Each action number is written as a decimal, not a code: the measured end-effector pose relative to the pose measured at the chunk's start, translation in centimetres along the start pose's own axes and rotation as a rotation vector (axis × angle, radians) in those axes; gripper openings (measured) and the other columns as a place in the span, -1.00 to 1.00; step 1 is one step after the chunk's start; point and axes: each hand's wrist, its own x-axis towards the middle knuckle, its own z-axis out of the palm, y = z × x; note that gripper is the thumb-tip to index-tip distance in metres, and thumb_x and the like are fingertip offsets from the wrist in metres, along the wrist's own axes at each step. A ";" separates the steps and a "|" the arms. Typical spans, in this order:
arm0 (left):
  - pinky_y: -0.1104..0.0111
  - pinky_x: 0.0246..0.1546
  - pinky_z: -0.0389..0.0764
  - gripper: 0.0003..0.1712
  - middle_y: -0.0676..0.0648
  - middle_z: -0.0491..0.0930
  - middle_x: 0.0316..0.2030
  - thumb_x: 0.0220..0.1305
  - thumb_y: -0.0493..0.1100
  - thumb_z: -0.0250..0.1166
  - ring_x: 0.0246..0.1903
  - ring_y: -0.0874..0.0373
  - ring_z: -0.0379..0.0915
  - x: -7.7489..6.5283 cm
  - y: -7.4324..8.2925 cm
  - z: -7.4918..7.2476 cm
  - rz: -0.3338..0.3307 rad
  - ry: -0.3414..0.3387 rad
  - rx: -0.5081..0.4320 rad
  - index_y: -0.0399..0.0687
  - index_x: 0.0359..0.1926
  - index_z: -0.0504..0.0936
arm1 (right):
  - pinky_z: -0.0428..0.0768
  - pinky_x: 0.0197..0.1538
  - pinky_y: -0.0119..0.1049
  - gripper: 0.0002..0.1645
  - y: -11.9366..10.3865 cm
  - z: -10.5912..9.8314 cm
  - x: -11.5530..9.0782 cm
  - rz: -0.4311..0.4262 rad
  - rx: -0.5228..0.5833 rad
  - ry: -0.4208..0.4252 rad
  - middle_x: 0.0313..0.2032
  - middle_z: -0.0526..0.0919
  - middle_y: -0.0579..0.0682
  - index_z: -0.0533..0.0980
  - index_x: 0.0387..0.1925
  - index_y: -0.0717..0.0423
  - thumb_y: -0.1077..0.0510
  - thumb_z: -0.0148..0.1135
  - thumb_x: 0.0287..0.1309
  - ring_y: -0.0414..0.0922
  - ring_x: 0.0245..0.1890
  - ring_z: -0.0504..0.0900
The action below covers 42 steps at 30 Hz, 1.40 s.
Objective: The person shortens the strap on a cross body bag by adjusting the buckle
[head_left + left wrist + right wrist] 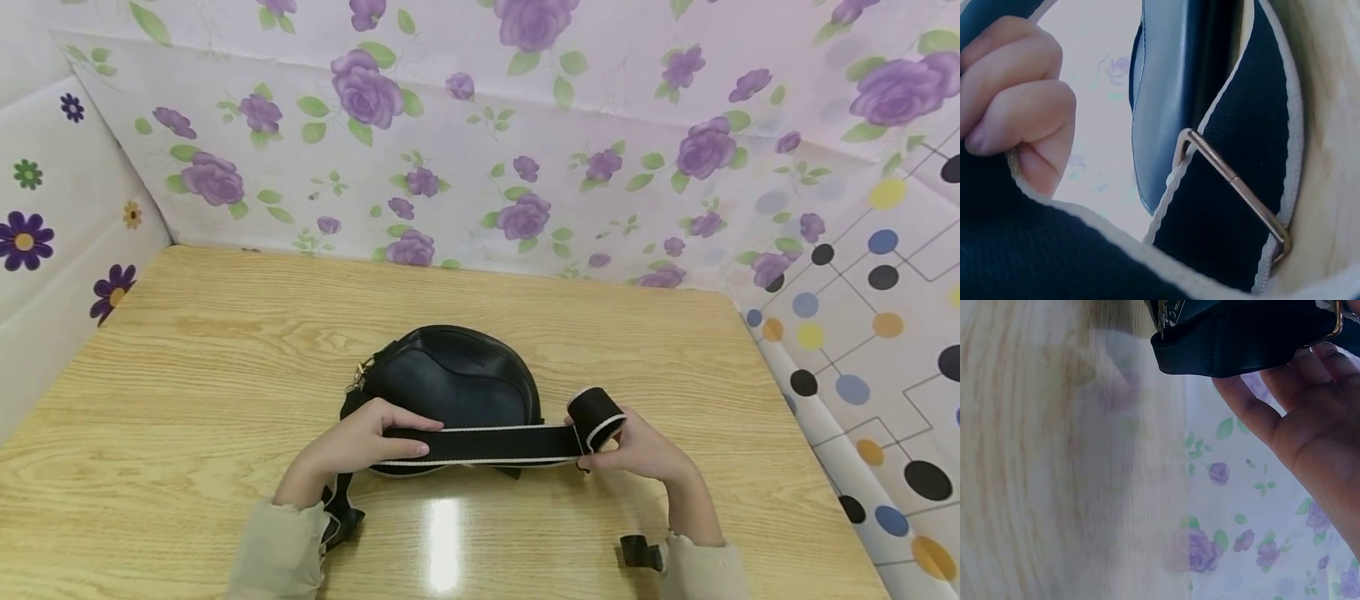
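A black rounded handbag (450,379) lies on the wooden table. In front of it a wide black strap with white edging (487,445) is stretched from hand to hand. My left hand (356,442) pinches the strap's left part between thumb and fingers; its curled fingers (1016,94) also show in the left wrist view. With my right hand (641,450) I hold the right part, where the strap bends up into a loop (596,415). A gold-coloured metal slider (1235,181) sits across the strap in the left wrist view. Right fingertips are partly hidden behind the strap.
The wooden table (225,350) reaches back to a wall covering with purple flowers (525,217). A dotted covering (885,358) stands at the right, a flower-patterned one (45,192) at the left. Small black objects (640,552) are near both wrists.
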 end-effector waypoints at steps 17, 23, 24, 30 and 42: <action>0.51 -0.65 0.28 -0.61 0.23 0.07 -0.85 0.17 -0.22 0.21 -0.82 0.38 -0.15 -0.6 -0.1 -0.6 0.037 -0.002 -0.015 -0.38 -0.02 0.51 | 0.41 -0.13 -0.29 -0.49 0.2 -0.1 -0.2 0.015 -0.019 0.016 -0.14 0.48 0.15 0.46 -0.12 0.32 0.46 0.36 -0.25 -0.17 -0.14 0.45; 0.48 -0.49 0.39 -0.63 0.12 0.19 -0.88 0.17 -0.26 0.20 -0.81 0.38 -0.15 -0.9 -0.3 -0.8 0.062 -0.012 -0.033 -0.43 -0.03 0.50 | 0.41 -0.11 -0.28 -0.49 0.1 -0.1 -0.2 0.022 -0.007 0.015 -0.14 0.49 0.11 0.47 -0.11 0.29 0.42 0.37 -0.23 -0.17 -0.13 0.45; 0.47 -0.46 0.40 -0.63 0.09 0.23 -0.88 0.17 -0.27 0.20 -0.81 0.38 -0.16 -0.9 -0.3 -0.9 0.068 -0.014 -0.036 -0.43 -0.03 0.50 | 0.41 -0.11 -0.28 -0.48 0.1 -0.1 -0.2 0.018 -0.005 0.015 -0.14 0.49 0.10 0.47 -0.11 0.28 0.41 0.37 -0.23 -0.16 -0.13 0.45; 0.45 -0.38 0.40 -0.63 0.01 0.38 -0.75 0.18 -0.26 0.19 -0.78 0.37 -0.14 -1.2 -0.2 -1.1 0.059 -0.022 -0.024 -0.42 -0.02 0.50 | 0.40 -0.11 -0.28 -0.49 0.1 -0.2 -0.2 -0.001 0.010 0.009 -0.13 0.50 0.11 0.47 -0.10 0.27 0.37 0.38 -0.21 -0.14 -0.12 0.45; 0.39 -0.10 0.43 -0.63 -0.21 0.52 -0.07 0.17 -0.24 0.21 -0.04 0.17 0.41 -1.8 -0.8 -1.7 0.014 -0.012 -0.017 -0.37 -0.03 0.52 | 0.39 -0.08 -0.27 -0.50 0.1 -0.3 -0.1 0.026 0.013 0.001 -0.14 0.52 0.04 0.46 -0.10 0.26 0.33 0.38 -0.19 -0.12 -0.12 0.46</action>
